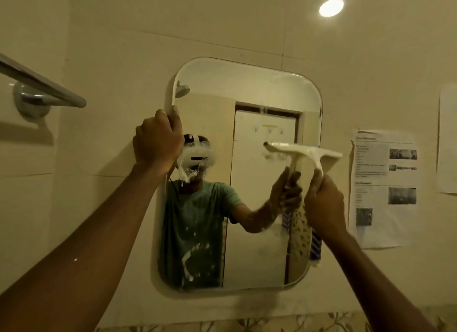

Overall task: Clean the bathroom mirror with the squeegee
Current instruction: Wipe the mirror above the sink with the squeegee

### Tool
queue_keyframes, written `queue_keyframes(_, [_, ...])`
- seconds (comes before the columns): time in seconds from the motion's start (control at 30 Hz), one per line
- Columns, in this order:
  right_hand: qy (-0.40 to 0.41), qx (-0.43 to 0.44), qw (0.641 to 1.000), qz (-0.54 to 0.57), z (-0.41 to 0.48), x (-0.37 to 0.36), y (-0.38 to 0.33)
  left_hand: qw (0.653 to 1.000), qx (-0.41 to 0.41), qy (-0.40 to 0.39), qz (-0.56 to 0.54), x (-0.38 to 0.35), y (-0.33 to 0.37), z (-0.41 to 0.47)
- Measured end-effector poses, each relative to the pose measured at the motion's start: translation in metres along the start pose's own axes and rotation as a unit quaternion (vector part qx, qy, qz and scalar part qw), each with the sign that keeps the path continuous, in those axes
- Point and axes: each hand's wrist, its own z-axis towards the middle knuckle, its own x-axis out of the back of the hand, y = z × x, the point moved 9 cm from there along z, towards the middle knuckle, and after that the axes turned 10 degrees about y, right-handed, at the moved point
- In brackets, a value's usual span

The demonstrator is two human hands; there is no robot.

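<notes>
A rounded rectangular mirror [247, 89] hangs on the cream tiled wall. White foam streaks run down its left middle and lower left. My left hand [157, 140] grips the mirror's left edge near the top. My right hand [324, 203] holds the handle of a white squeegee [306, 151], whose blade lies roughly level against the glass at the mirror's right side, about mid-height. The mirror reflects a person in a green shirt, the same squeegee and a door behind.
A chrome towel bar [42, 84] juts out from the wall at upper left. A printed paper sheet [383, 188] is stuck to the wall right of the mirror, with another sheet [448, 138] at the far right edge. A round ceiling light [331, 7] glows above.
</notes>
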Motion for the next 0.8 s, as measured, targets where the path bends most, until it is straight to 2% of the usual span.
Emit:
queue_keyframes(0.07, [-0.011,-0.005,0.999,-0.03,-0.012,0.006,0.009,1.0,0.003,0.0,0.011,0.001,-0.002,-0.002])
queue_keyframes(0.17, [-0.048,-0.002,0.999,0.0,0.006,0.015,-0.008,1.0,0.009,-0.002,0.019,0.004,-0.002,-0.004])
queue_keyframes(0.33, [0.034,0.09,0.995,-0.004,0.107,0.035,-0.081,0.999,0.021,0.002,0.027,0.008,0.003,-0.005])
queue_keyframes(0.47, [0.015,0.096,0.993,-0.074,0.155,0.024,-0.106,0.999,0.022,0.012,0.035,0.008,0.003,-0.006])
queue_keyframes(0.6, [-0.022,0.1,0.99,-0.093,0.133,0.01,-0.087,0.999,0.024,0.025,0.035,0.008,0.004,-0.007])
queue_keyframes(0.8, [-0.058,0.062,0.993,-0.086,0.04,0.017,-0.018,0.998,0.035,0.028,0.032,0.006,0.002,-0.007])
